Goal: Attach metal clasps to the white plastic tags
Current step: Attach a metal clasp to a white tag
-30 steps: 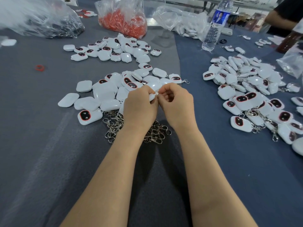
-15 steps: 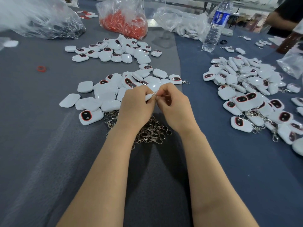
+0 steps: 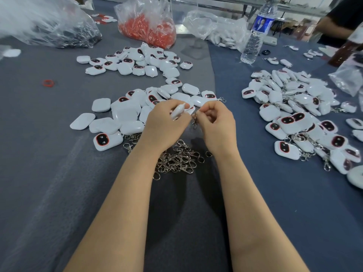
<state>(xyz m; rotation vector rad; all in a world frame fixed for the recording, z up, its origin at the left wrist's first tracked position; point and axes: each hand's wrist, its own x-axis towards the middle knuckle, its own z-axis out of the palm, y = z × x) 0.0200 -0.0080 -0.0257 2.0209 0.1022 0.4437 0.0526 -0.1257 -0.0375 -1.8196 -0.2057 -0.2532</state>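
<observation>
White plastic tags (image 3: 121, 114) are lying in a loose heap on the grey cloth (image 3: 49, 154) just beyond the hands. A second heap (image 3: 294, 107), these already carrying clasps, is spreading across the right side. The left hand (image 3: 167, 124) is gripping one tag (image 3: 177, 111) edge-up, fingers curled round its body. The right hand (image 3: 216, 124) is pinching a metal clasp (image 3: 195, 121) between thumb and forefinger and letting it dangle just beside the tag; whether the two are touching I cannot tell. Spare clasps (image 3: 176, 160) are lying tangled between the wrists.

The tags are looking light, rigid and glossy, so probably slippery. Holding one by its flat faces and leaving the attachment corner free seems the safest grip. The clasp is looking small, stiff and sprung, likely best held near its ring end, and the tangled spares may be snagging on one another. Each tag is showing as a rounded white square, some faces bearing a dark oval ringed in red.
</observation>
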